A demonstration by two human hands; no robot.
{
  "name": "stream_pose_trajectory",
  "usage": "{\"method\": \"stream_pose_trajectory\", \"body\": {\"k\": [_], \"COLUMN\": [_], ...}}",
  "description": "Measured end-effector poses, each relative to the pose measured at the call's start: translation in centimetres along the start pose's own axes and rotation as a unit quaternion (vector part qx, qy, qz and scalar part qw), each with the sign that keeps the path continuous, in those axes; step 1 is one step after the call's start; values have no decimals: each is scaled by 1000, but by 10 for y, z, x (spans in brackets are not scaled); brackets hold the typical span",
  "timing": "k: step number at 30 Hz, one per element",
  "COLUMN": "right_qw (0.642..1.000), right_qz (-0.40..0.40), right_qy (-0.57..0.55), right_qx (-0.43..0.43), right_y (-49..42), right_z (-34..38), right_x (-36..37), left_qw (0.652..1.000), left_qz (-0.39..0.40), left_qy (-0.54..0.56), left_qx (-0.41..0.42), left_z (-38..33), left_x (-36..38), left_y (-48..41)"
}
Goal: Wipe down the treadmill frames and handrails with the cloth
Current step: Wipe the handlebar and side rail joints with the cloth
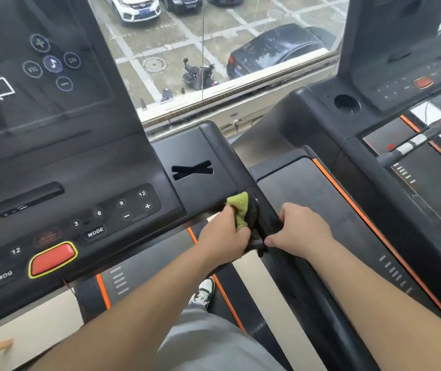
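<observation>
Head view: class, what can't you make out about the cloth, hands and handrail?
The green cloth: mostly hidden in the grip of the left hand, head view.
Fingertips of the right hand: curled behind the handrail, head view.
Lower end of the handrail: covered by the right forearm, head view.

two treadmills (80,170) (321,116) — two hands (224,236) (302,231) — one cloth (239,207)

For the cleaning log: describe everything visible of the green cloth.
The cloth is yellow-green, soft and nubby like terry, and crumpled into a wad. The left hand holds it in a closed grip, so only part of it shows. It lies against the black handrail, beside the edge of the console.
</observation>
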State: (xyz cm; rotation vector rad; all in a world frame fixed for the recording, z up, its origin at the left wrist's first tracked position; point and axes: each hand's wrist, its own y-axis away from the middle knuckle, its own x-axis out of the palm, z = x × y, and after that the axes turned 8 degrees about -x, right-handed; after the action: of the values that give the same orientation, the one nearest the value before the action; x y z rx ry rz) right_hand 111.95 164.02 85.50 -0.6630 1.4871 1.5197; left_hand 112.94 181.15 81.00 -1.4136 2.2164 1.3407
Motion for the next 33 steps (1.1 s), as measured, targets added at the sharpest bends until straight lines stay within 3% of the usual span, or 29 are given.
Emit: {"method": "stream_pose_trajectory", "body": {"k": [3, 12, 15, 17, 21, 23, 28, 30, 33], "right_qw": [1000, 997, 997, 998, 998, 998, 996, 994, 971], "right_qz": [15, 67, 58, 52, 50, 53, 36, -1, -64], "right_qy": [-12, -23, -16, -8, -7, -17, -69, -109, -230], "right_qx": [7, 36, 38, 40, 36, 30, 32, 25, 6], "right_y": [-1, -16, -13, -13, -19, -21, -16, -6, 18], "right_z": [-1, 3, 4, 3, -1, -3, -8, -16, -33], "right_x": [-3, -9, -8, -5, -3, -5, -1, 9, 27], "left_qw": [1000, 981, 985, 990, 994, 996, 996, 998, 999], "left_qz": [-2, 127, 129, 85, -45, -45, 60, 45, -42], "left_qy": [5, 60, -13, -104, -89, -61, -7, -21, -26], "left_qx": [-25, -131, -116, -40, 41, 46, -58, -50, 10], "left_z": [-1, 1, -2, -9, -10, -7, -6, -8, -9], "left_x": [5, -6, -4, -5, 1, 9, -2, -1, 14], "left_y": [-5, -40, -33, -19, 1, 0, -24, -24, -2]}}
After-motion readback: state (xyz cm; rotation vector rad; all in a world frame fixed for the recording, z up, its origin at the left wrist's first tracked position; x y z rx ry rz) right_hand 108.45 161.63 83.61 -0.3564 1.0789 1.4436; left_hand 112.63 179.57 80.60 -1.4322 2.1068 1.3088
